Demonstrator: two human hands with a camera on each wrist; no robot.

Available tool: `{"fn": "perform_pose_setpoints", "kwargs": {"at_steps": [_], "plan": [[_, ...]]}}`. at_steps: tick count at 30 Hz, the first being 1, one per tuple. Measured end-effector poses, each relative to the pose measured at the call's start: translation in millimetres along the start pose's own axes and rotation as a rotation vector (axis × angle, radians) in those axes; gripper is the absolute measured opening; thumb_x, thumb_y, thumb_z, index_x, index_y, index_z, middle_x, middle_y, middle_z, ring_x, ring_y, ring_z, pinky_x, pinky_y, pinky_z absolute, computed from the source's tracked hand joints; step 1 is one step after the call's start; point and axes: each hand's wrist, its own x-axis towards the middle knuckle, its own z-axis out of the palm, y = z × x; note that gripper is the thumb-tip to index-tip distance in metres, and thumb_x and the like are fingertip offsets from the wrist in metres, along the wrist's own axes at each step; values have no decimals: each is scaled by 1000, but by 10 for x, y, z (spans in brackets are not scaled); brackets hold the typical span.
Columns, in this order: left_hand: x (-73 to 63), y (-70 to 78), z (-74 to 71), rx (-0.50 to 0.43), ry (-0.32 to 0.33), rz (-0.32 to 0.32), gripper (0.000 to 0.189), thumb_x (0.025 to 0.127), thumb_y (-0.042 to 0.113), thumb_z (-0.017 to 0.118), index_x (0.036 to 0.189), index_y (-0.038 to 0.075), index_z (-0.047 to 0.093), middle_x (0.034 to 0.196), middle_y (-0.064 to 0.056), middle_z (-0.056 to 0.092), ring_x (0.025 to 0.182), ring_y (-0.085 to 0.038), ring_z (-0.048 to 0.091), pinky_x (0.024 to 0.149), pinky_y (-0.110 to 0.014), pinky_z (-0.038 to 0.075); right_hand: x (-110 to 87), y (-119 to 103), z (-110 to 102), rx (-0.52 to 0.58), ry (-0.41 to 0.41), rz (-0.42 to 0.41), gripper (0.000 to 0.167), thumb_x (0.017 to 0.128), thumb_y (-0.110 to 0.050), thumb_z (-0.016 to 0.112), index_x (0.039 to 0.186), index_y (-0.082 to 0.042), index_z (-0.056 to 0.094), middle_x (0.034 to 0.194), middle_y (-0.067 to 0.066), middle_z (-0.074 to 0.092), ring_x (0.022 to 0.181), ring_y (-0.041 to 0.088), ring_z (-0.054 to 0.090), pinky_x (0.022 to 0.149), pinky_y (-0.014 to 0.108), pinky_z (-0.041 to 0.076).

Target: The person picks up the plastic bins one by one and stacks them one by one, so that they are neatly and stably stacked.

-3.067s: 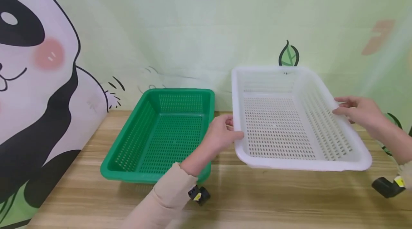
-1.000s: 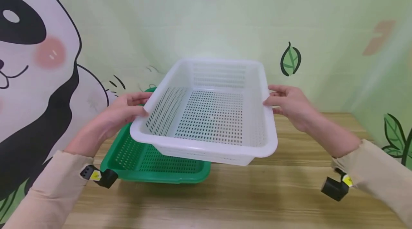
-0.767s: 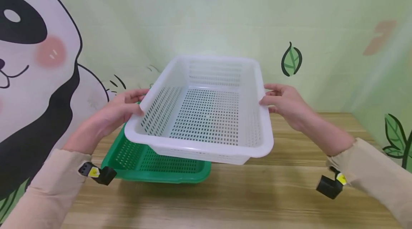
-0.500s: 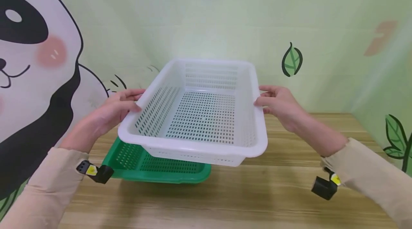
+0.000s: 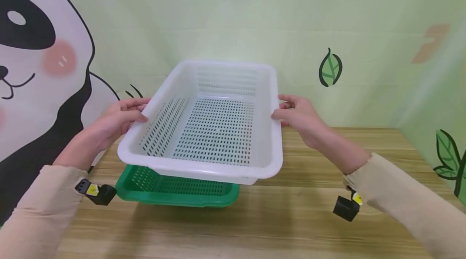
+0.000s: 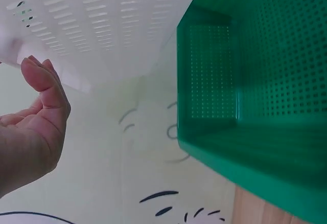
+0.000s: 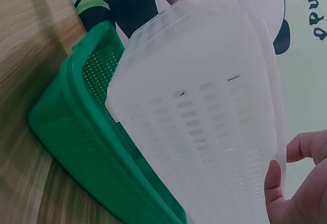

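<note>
A white rectangular plastic basket [image 5: 214,170] with slotted walls and floor is held up in the air in the head view. My left hand [image 5: 113,120] grips its left rim, thumb on top and fingers beneath. On the opposite side, my right hand [image 5: 300,117] pinches the right rim the same way. Below it stands a green basket [image 5: 178,199] of similar shape, its far part hidden by the white one. In the right wrist view the white basket [image 7: 194,96] hangs tilted over the opening of the green basket [image 7: 76,132]. The left wrist view shows the green basket's inside [image 6: 276,70].
The baskets are over a wood-grain table [image 5: 327,218]. Behind it hangs a pale green cloth backdrop [image 5: 298,28] with printed leaves and a large panda [image 5: 40,68] at left. Each beige sleeve carries a small black camera, such as the one on the right [image 5: 346,208].
Both hands have carried the white basket leftward from the right side until it is above the green basket, covering most of it in the head view. The green basket has stayed in place.
</note>
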Motion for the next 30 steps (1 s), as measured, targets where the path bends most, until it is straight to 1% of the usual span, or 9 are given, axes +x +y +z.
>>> {"fn": "perform_pose_setpoints", "kwargs": {"at_steps": [3,9,12,17,20,25,30], "plan": [[-26,-37,-62,34,13,-4,53,88,6,50,135,-1,29,99,14,60,89,-6,60,75,-26,52,1,-11,61,4,-4,-8,66,78,2,55,138,4,29,99,9,42,91,18,43,73,24,48],[-63,-132,-187,111,30,-17,46,89,10,50,132,9,35,101,15,59,89,-7,60,76,-27,51,30,20,216,40,-17,-25,64,81,1,56,138,3,29,101,11,43,93,21,45,78,31,51],[-85,-167,-253,128,31,-26,45,89,12,50,131,11,36,103,14,58,90,-8,60,77,-29,51,47,30,303,50,-19,-27,64,81,1,56,139,2,29,102,11,43,91,22,47,78,32,51],[-131,-217,-365,188,42,-51,53,89,15,52,136,10,30,103,18,56,90,-7,60,77,-30,50,78,27,423,55,-14,-25,64,80,0,58,138,0,31,100,9,42,85,20,50,75,30,52],[-141,-237,-409,217,49,-50,53,89,15,53,137,9,29,103,20,56,90,-6,59,78,-30,50,90,32,471,61,-16,-23,64,81,0,58,138,0,31,99,9,42,82,20,51,75,30,52],[-128,-270,-423,215,45,-36,52,89,13,53,136,6,32,101,20,57,89,-5,59,76,-30,50,118,93,506,55,-29,-25,64,81,2,58,139,2,29,101,11,43,83,21,52,74,30,52],[-129,-341,-407,289,60,-40,56,88,14,53,138,4,31,102,20,56,90,-4,57,78,-30,47,151,186,547,55,-40,-33,65,81,2,58,139,1,28,102,13,45,84,22,54,73,30,53]]}}
